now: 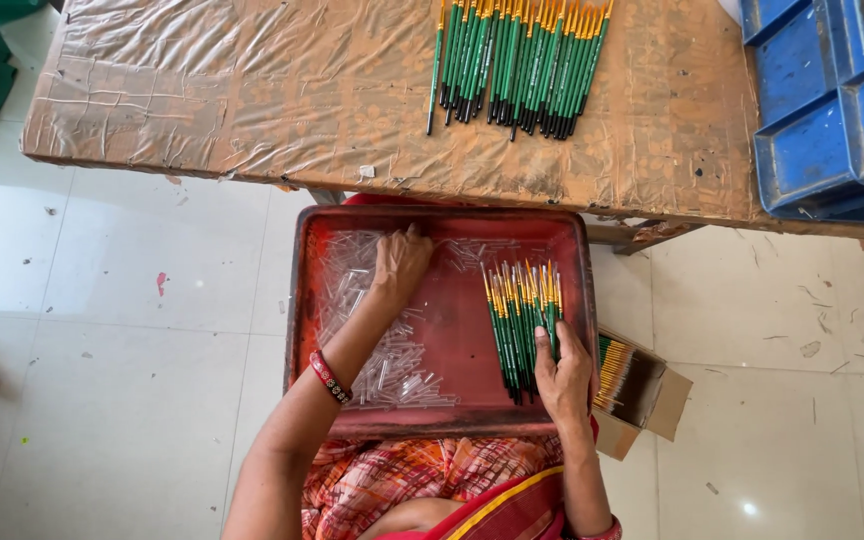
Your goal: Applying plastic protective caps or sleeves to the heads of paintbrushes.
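A red tray lay on the lap, its middle bare. The right hand rested near the tray's near right corner, fingers pinching green brushes. The left hand reached toward the far left corner, fingers curled into clear caps. A cardboard box sat just right. Beyond, more brushes lined the table, by its far edge; blue bins occupied its right end.

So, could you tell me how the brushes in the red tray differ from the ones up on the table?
The tray brushes are a small bunch, fanned loosely, and the right hand rests on their lower ends. The table brushes form a much larger row lying side by side on the plastic-covered table, and no hand touches them. Both sets have green handles and yellow-orange ends. The left hand lies on clear tubes in the tray.
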